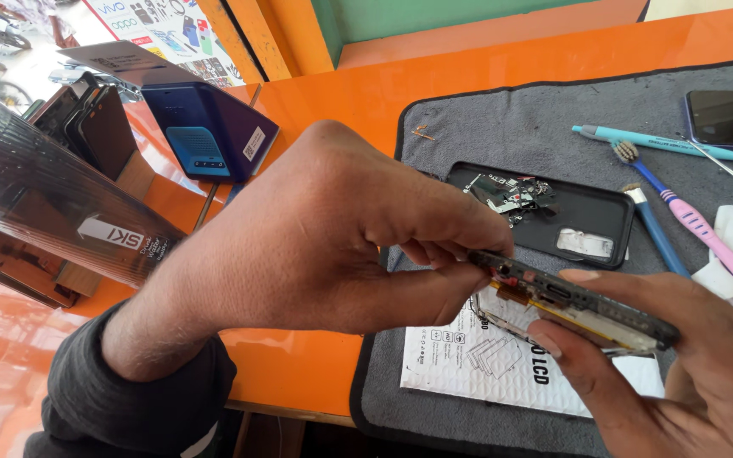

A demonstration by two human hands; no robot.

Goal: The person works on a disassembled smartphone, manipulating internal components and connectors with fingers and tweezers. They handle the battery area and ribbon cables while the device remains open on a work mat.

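We are holding an opened dark phone frame (574,301) on its edge above the grey cloth mat (485,136) on the orange counter (366,93). Our left hand (332,229) fingers are pinching its near end; our right hand (680,356) fingers are gripping the far end. Next, we think, comes careful prying. A white bubble package (485,360) is lying underneath, and a blue box (205,127) is standing far left.

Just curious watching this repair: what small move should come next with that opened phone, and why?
Probably ease the left hand fingertips along the phone edge: they pinch its near end, the right hand braces it edge-up, and its insides show.
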